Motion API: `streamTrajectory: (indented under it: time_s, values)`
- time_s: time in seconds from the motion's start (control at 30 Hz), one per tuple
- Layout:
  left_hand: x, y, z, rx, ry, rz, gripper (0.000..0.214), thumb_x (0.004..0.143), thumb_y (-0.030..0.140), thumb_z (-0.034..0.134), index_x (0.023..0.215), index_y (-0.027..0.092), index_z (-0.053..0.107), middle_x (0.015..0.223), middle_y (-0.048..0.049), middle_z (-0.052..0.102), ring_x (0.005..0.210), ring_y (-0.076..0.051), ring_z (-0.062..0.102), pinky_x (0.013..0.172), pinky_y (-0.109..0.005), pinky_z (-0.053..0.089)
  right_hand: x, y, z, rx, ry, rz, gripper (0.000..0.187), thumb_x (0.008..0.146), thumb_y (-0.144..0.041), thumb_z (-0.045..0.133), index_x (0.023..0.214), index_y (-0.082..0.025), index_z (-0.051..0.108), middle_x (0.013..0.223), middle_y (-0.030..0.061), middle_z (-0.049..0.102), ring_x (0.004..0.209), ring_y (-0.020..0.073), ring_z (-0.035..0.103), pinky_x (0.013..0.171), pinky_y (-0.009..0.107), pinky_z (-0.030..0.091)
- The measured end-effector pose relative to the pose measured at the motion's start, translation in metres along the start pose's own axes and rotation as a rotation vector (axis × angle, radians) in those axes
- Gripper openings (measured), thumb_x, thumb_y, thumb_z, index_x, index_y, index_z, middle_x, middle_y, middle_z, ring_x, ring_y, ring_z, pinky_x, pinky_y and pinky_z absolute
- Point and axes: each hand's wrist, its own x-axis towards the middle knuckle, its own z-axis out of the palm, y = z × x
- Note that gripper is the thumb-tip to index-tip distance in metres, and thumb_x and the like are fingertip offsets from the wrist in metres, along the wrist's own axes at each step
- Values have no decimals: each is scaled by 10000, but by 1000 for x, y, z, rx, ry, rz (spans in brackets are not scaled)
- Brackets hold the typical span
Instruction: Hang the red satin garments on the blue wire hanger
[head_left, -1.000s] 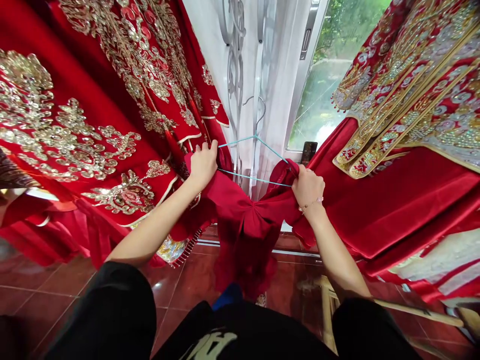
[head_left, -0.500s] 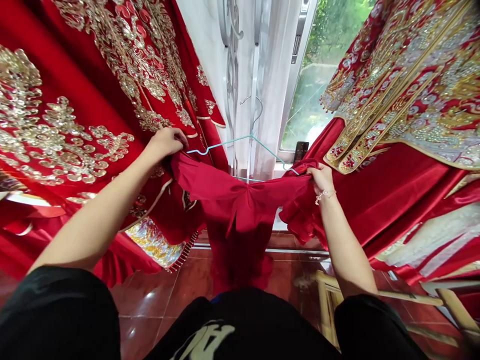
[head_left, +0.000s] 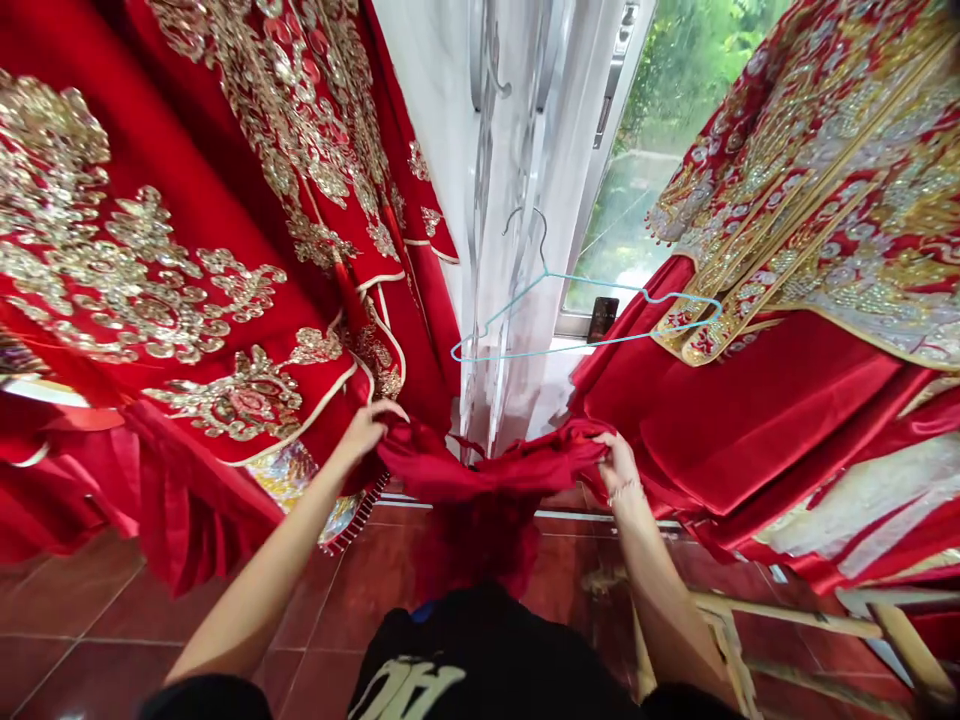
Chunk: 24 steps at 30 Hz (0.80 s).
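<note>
A plain red dress (head_left: 480,480) hangs between my two hands, its lower part falling over the floor in front of me. My left hand (head_left: 373,425) grips one side of its top edge, the fingers bent over the cloth. On the opposite side, my right hand (head_left: 616,462) pinches the bunched fabric, a bracelet around that wrist. Above the dress and apart from both hands is a light blue wire hanger (head_left: 555,347), tilted, with its silver hook upward. No cloth hangs on it, and I cannot see what supports it.
Red gowns with gold sequins (head_left: 232,390) hang close on the left. A beaded jacket (head_left: 847,220) over red satin hangs on the right. Ahead are a metal rack (head_left: 480,200), a window (head_left: 652,150) and a small dark device (head_left: 604,318). A wooden chair (head_left: 795,610) stands at lower right.
The dress has come off the hanger and moved down toward me in both hands. The hanger, before inside the neckline, now sits free above it, shifted right and tilted.
</note>
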Motion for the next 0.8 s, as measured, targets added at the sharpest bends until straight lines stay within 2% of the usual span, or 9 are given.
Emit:
streamTrajectory:
  time_s: [0.07,0.13,0.23,0.3,0.43,0.53,0.6,0.7,0.8]
  values:
    - [-14,-23,10,120,-127,22,423,489,72,400,740,149,732,1115,-75,765,1105,-234,694,1001,-355,549,-15,15,1,1,31,24,216,435,-164,704,590,-190,557,517,-56,602,447,94,508,436,228,412]
    - [-24,-40,15,267,-251,23,419,527,60,390,717,153,752,1311,-79,696,1225,-226,651,1095,-344,496,-23,19,1,3,63,28,222,437,-177,710,615,-187,579,561,-50,641,491,106,553,483,243,453]
    - [-30,-57,19,398,-327,-19,440,610,11,389,739,165,780,1452,-56,595,1346,-204,567,1196,-315,388,-26,7,2,1,155,-46,230,431,-183,725,626,-187,602,602,-60,665,538,103,576,530,245,475]
    - [-33,-66,22,477,-348,-65,481,714,1,381,885,165,800,1498,-72,544,1370,-215,546,1206,-337,378,-29,-9,4,1,218,-130,221,427,-175,732,610,-186,609,597,-67,657,544,97,565,534,235,466]
    - [-39,-76,34,628,-401,-144,469,891,63,364,1123,175,756,1533,-120,488,1279,-266,620,1124,-397,468,-52,-37,14,-27,245,-245,194,450,-154,731,587,-188,597,584,-80,621,546,84,534,529,217,442]
    - [-43,-81,44,722,-461,-186,418,961,109,369,1138,203,736,1496,-121,519,1214,-280,656,1080,-436,491,-73,-47,19,-76,231,-307,179,489,-150,729,587,-192,585,602,-78,615,574,86,535,547,214,447]
    - [-45,-85,52,791,-504,-249,328,999,175,420,1134,169,718,1392,-159,592,1176,-304,664,1037,-496,509,-84,-48,19,-97,220,-331,189,507,-141,730,577,-194,563,604,-80,602,589,83,529,568,212,452]
    - [-52,-93,66,854,-584,-334,299,981,325,594,1213,145,650,1264,-134,650,1132,-271,655,969,-498,552,-94,-49,16,-117,227,-341,197,513,-134,730,576,-195,554,606,-80,589,602,84,516,592,219,449]
    - [-65,-100,81,819,-630,-321,363,947,370,656,1246,166,622,1302,-101,628,1174,-251,620,998,-493,538,-101,-49,16,-134,228,-329,198,508,-129,731,595,-189,564,622,-69,597,624,92,521,608,228,439]
